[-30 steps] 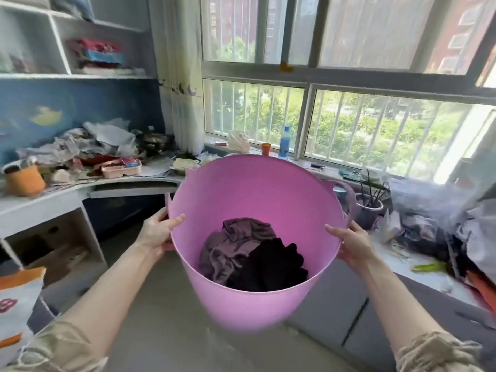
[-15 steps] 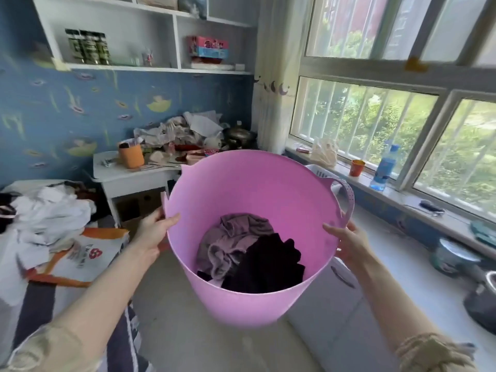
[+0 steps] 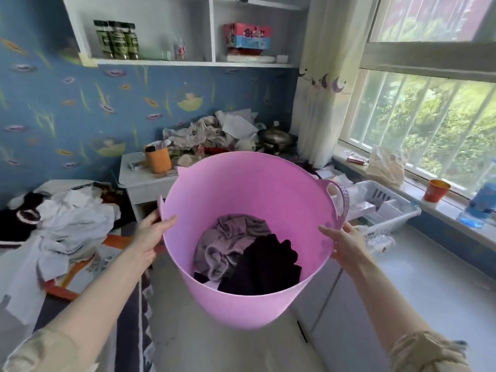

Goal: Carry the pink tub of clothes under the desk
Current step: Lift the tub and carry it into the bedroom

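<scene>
Two bare forearms, left hand [image 3: 150, 232], right hand [image 3: 342, 241], beige sleeves [image 3: 426, 353] pushed up and bunched near elbows

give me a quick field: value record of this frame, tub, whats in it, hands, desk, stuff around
tub: pink tub, held up in the air, tilted toward the camera
contents: mauve garment and black garment at the bottom
left hand: grips the tub's left rim
right hand: grips the right rim, below the loop handle
desk: white desk ahead, behind the tub, top cluttered
on desk: orange cup, crumpled papers
right: white basket below the windowsill
task state: tub not yet under the desk
</scene>
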